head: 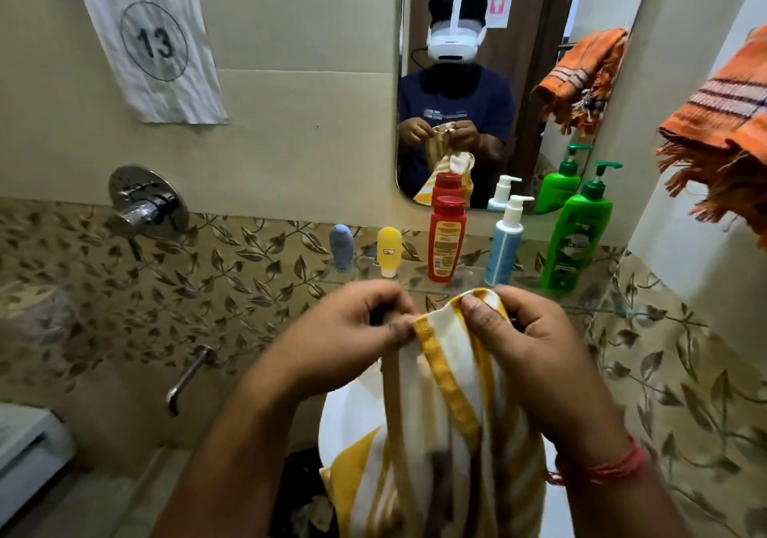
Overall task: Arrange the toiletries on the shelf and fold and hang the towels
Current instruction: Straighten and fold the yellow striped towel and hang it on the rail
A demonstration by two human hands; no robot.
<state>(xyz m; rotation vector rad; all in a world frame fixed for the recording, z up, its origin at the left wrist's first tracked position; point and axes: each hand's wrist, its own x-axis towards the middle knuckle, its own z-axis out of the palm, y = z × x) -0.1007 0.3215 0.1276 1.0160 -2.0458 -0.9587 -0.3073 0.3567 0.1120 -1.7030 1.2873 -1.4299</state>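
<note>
- Both hands pinch the top hem of the yellow-and-white striped towel (452, 404): the left hand (352, 330) nips the yellow border between thumb and curled fingers, and the right hand (527, 342) clamps the bunched corner just beside it, thumb on top.
- Below the glass shelf (602, 309) the towel hangs from that hem in loose folds, so its weight pulls the cloth straight; this looks like a hunt for the corners ahead of a fold.
- Folding seems barely begun, since the cloth is still gathered rather than spread flat.
- On the shelf stand the toiletries in a row, upright and apart: a blue tube (341, 246), a yellow tube (389, 250), a red bottle (447, 239), a white pump bottle (507, 240) and a green pump bottle (581, 232), shortest to tallest, which suggests that part is done.
- Right of the shelf, an orange fringed towel (722, 122) is draped and already hung.
- Above the shelf a mirror (535, 93) shows the same two-handed hold.
</note>
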